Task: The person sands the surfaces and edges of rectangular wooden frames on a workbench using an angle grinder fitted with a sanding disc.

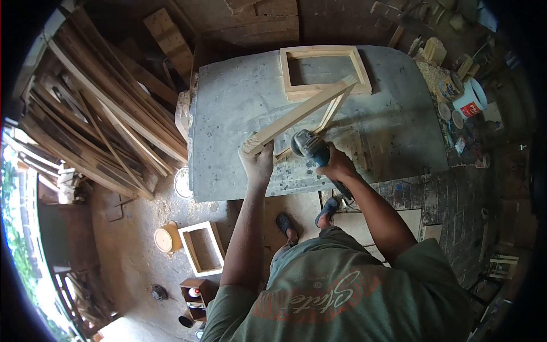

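My left hand (259,162) is wrapped round the near corner of a wooden frame (305,111), which it holds tilted up on edge over the grey worktable (228,102). In my right hand (340,165) is an angle grinder (310,147), gripped by its body. The grinder's round head sits close to the held frame's lower side, just right of my left hand. A second wooden frame (285,71) lies flat at the far side of the table, and the raised end of the held frame overlaps it in this view.
Long boards (122,108) lean in a stack at the left. On the floor are a yellow bucket (167,238), another wooden frame (188,253) and a small wooden box (194,296). A white bucket (472,98) and cans stand right of the table amid wood shavings.
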Tool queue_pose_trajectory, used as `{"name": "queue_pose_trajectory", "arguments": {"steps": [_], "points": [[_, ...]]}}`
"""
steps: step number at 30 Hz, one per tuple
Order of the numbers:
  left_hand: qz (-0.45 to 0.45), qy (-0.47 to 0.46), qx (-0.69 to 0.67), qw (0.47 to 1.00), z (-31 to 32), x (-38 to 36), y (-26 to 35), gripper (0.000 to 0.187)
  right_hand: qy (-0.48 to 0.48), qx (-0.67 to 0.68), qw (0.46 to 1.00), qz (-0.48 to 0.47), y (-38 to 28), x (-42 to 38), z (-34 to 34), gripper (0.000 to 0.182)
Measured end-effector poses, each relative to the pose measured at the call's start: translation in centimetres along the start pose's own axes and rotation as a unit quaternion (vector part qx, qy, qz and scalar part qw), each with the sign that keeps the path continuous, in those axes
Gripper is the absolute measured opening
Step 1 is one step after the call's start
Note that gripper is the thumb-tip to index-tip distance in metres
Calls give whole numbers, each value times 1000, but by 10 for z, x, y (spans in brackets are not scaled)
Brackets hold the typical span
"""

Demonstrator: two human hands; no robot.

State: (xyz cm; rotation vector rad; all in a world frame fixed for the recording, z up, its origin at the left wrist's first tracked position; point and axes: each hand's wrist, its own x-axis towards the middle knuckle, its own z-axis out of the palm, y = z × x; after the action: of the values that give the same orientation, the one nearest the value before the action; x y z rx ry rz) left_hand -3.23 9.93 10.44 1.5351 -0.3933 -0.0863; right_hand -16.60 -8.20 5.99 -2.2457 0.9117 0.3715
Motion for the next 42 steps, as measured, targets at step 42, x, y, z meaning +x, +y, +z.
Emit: {"name": "queue_pose_trajectory", "arguments": {"steps": [42], "points": [[-17,11,-21,1000,-1,12,-10,9,-17,-35,999,-12,0,-7,-7,89]]}}
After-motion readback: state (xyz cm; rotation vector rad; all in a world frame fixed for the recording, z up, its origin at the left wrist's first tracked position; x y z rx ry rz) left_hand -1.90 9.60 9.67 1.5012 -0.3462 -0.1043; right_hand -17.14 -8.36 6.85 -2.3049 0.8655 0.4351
